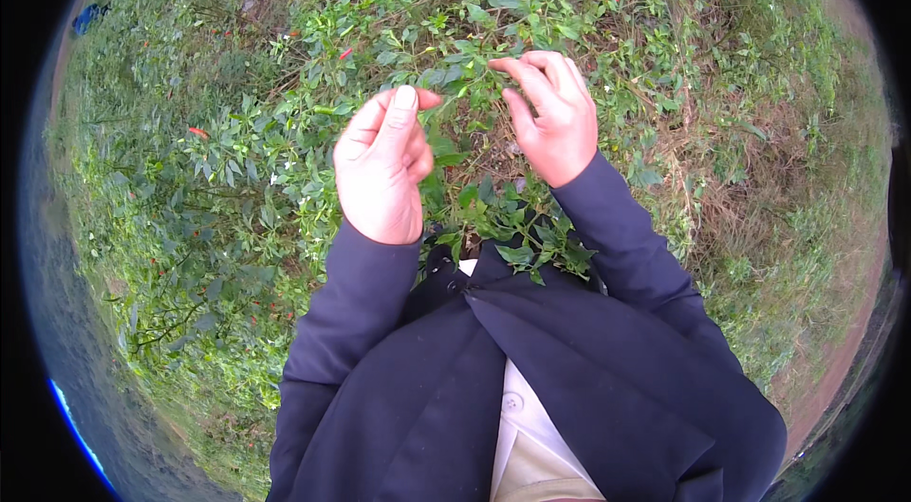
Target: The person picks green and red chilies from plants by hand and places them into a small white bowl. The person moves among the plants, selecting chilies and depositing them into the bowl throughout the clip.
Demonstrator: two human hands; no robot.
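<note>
Outdoors, from above through a round fisheye view: a sloping field of green bushy growth and dry straw-brown grass (769, 156). At the bottom, a dark navy cloth jacket (408, 388) over a pale buttoned shirt (517, 409). Ahead of the jacket, between the hands and beyond them, a bushy green plant with pointed oval leaves and thin stems (463, 67). Spread outward in many directions, with no single long axis to make out; near the fingertips of both hands, with more foliage close against the jacket front.

On the left, the bare left hand (384, 165), back of the thumb uppermost, with thumb against forefinger and the other fingers curled; impossible to tell whether closed on a stem or on nothing. On the right, the bare right hand (552, 118), loosely curled and pointing left over the leaves, with a clear gap between thumb and forefinger and nothing visible in it.

Smallest of all, a slim red pepper (345, 54) just beyond the left hand, slanting from lower left to upper right. Farther left, well apart from both hands, a slim orange-red pepper (197, 133), nearly crosswise, lower at its right end.
</note>
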